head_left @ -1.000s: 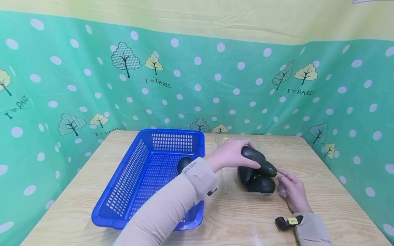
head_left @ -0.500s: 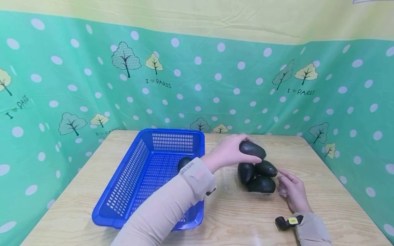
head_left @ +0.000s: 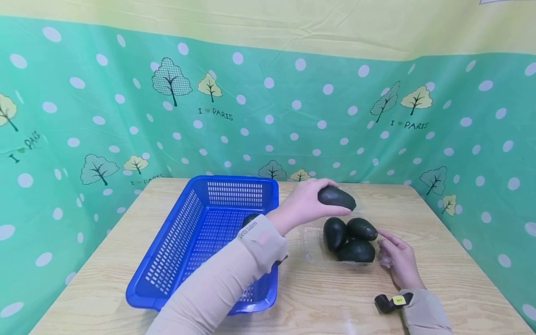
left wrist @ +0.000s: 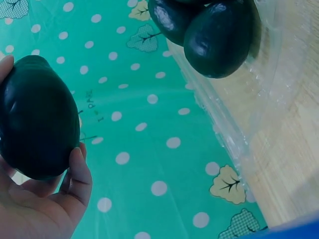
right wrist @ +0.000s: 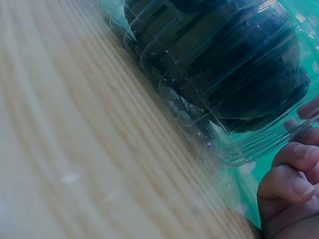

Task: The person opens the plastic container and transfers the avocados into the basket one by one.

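My left hand (head_left: 302,203) grips a dark avocado (head_left: 336,197) (left wrist: 37,130) in the air above a clear plastic tray (head_left: 311,245) on the wooden table. Three more dark avocados (head_left: 351,238) (left wrist: 209,30) lie in that tray. My right hand (head_left: 398,260) rests against the tray's right side, its curled fingers (right wrist: 286,186) touching the clear wall (right wrist: 199,114). A blue plastic basket (head_left: 176,251) stands to the left, with one avocado (head_left: 250,219) inside, partly hidden by my left sleeve.
The wooden table (head_left: 439,260) is enclosed on three sides by a green polka-dot cloth wall (head_left: 293,107). A black strap with a yellow tag (head_left: 393,301) sits at my right wrist.
My left hand has lifted the avocado up and a little to the left, off the pile in the tray. The right hand has stayed by the tray.
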The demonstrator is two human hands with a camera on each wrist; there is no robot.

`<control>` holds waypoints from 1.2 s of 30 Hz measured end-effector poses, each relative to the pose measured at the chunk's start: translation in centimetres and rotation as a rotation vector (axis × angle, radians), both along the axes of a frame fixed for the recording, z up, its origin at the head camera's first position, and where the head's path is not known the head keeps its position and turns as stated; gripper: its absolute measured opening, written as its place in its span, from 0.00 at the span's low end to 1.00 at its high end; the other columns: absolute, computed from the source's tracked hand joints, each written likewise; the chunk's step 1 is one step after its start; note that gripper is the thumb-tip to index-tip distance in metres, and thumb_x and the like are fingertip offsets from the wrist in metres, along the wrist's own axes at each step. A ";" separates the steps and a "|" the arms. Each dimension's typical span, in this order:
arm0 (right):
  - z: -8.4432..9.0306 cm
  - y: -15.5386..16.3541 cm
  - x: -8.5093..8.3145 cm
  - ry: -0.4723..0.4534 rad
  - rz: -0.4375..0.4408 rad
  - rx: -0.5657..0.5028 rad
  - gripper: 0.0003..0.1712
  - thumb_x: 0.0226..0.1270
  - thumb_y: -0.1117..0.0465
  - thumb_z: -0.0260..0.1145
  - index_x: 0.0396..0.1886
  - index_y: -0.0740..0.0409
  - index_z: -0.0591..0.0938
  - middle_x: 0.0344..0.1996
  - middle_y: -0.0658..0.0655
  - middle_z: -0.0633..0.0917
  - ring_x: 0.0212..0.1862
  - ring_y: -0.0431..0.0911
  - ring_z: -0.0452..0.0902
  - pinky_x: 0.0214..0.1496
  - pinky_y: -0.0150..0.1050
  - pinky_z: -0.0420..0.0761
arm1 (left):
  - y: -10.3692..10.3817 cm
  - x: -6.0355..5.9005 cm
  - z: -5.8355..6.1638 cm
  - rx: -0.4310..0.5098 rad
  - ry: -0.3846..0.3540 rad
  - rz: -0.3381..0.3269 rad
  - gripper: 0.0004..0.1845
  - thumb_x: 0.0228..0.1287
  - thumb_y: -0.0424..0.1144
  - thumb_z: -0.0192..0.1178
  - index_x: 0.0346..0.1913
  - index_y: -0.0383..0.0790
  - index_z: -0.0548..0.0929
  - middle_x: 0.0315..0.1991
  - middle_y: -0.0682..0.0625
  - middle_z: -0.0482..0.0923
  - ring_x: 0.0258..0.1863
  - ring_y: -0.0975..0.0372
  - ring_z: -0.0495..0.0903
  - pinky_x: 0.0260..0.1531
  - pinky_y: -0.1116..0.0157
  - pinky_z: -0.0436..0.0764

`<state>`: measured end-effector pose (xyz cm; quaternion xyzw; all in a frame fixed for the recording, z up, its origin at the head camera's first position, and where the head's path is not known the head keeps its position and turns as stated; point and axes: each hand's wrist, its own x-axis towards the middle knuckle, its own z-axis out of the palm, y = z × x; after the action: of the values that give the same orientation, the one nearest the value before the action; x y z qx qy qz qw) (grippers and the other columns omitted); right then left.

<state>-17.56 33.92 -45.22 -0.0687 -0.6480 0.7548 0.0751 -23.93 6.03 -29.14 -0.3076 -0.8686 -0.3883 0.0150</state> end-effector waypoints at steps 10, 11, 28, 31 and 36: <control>0.0 0.0 0.0 -0.006 -0.002 -0.001 0.22 0.73 0.69 0.54 0.41 0.37 0.87 0.17 0.42 0.72 0.17 0.32 0.64 0.18 0.26 0.64 | -0.8 0.0 0.1 0.032 -0.005 0.025 0.31 0.49 0.62 0.72 0.57 0.55 0.81 0.47 0.57 0.77 0.46 0.64 0.76 0.42 0.68 0.79; 0.0 -0.1 0.0 -0.005 -0.001 -0.002 0.22 0.73 0.69 0.54 0.41 0.37 0.87 0.17 0.42 0.72 0.17 0.32 0.64 0.17 0.26 0.64 | -0.9 0.0 0.2 0.033 -0.002 0.027 0.31 0.49 0.62 0.72 0.56 0.56 0.81 0.46 0.57 0.77 0.46 0.65 0.76 0.42 0.68 0.79; -0.1 -0.1 0.0 -0.005 -0.002 -0.004 0.22 0.73 0.69 0.54 0.40 0.36 0.87 0.16 0.42 0.71 0.16 0.32 0.64 0.18 0.29 0.58 | -3.6 -0.6 0.0 0.032 0.009 0.067 0.33 0.50 0.63 0.72 0.58 0.53 0.80 0.60 0.54 0.78 0.47 0.63 0.79 0.42 0.66 0.80; -0.1 -0.1 0.0 -0.001 0.002 -0.008 0.22 0.73 0.69 0.54 0.41 0.37 0.87 0.16 0.42 0.71 0.16 0.32 0.64 0.19 0.31 0.56 | -3.9 -0.7 -0.1 0.032 0.007 0.076 0.34 0.49 0.63 0.72 0.59 0.52 0.80 0.63 0.53 0.77 0.49 0.62 0.79 0.44 0.65 0.80; -0.1 0.0 -0.1 0.001 0.004 -0.009 0.22 0.73 0.69 0.54 0.41 0.37 0.87 0.17 0.42 0.72 0.17 0.32 0.64 0.18 0.29 0.58 | -4.4 -0.8 -0.3 0.036 -0.002 0.089 0.31 0.48 0.63 0.73 0.55 0.54 0.81 0.59 0.54 0.79 0.48 0.61 0.79 0.43 0.64 0.80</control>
<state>-17.61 33.88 -45.29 -0.0675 -0.6448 0.7578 0.0738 -24.75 1.60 -29.44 -0.2680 -0.8742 -0.4032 0.0372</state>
